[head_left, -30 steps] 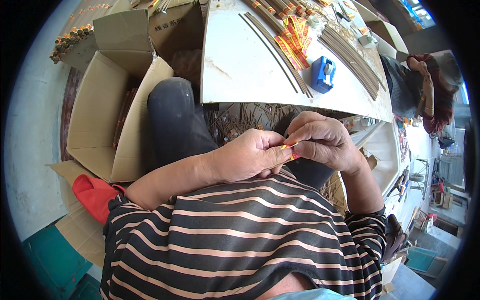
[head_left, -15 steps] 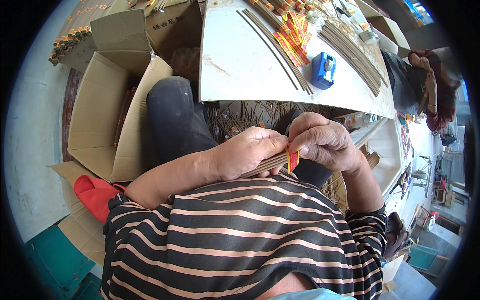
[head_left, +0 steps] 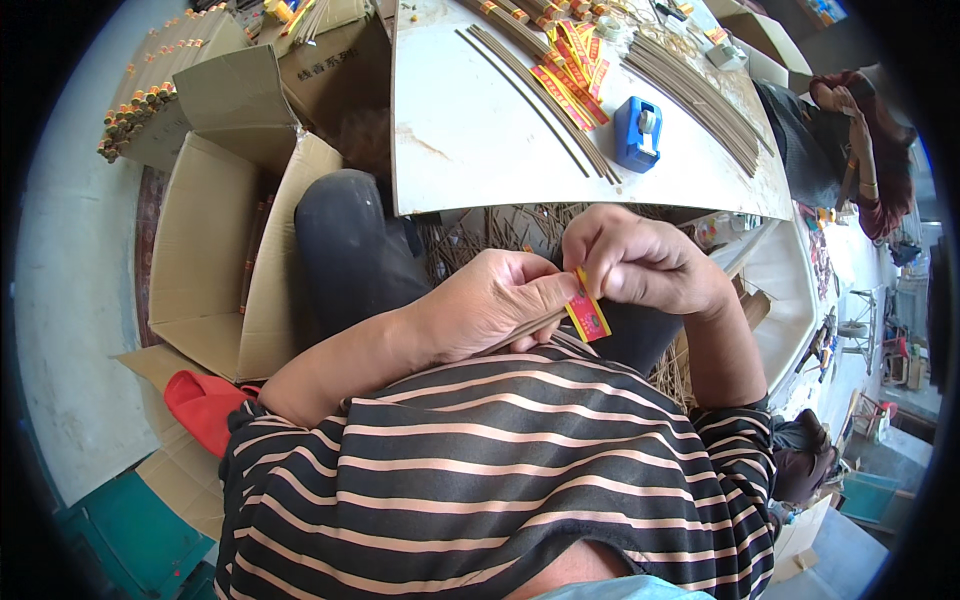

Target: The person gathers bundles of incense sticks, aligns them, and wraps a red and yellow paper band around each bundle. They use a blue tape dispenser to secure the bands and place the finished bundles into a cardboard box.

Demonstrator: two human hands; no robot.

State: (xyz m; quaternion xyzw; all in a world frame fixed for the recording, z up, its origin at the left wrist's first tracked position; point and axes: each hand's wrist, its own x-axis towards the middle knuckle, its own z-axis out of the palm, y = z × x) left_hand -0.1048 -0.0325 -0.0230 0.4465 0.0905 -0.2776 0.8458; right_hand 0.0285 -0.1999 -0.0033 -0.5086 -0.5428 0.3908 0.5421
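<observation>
"Both of ours are occupied: we have the left hand (head_left: 505,305) closed around a few brown sticks (head_left: 520,333), and the right hand (head_left: 645,268) with thumb and forefinger pressed together on a label strip (head_left: 588,312)."

"Where do we have those sticks, exactly?"

"Off the counter (head_left: 470,160), between its near edge and our striped shirt (head_left: 480,430). They lie slantwise, much of their length hidden by the fingers."

"And the strip?"

"We pinch it by its upper end. Its red and yellow face hangs tilted just beside the left thumb, near the end of the sticks. Whether it goes round them, we cannot tell."

"What do we see on the counter?"

"Near the near edge, right of the middle, a blue tape dispenser (head_left: 632,140). Farther toward the far edge, a heap of red and yellow labels (head_left: 575,85), just beside a thin row of loose sticks (head_left: 520,88). A broader row of sticks (head_left: 695,100) slants toward the near right corner."

"And beyond its sides?"

"Past the left edge we have an open carton (head_left: 200,270) with dark bundles (head_left: 254,260) inside; past the right edge, a co-worker's dark red sleeve (head_left: 880,218)."
</observation>
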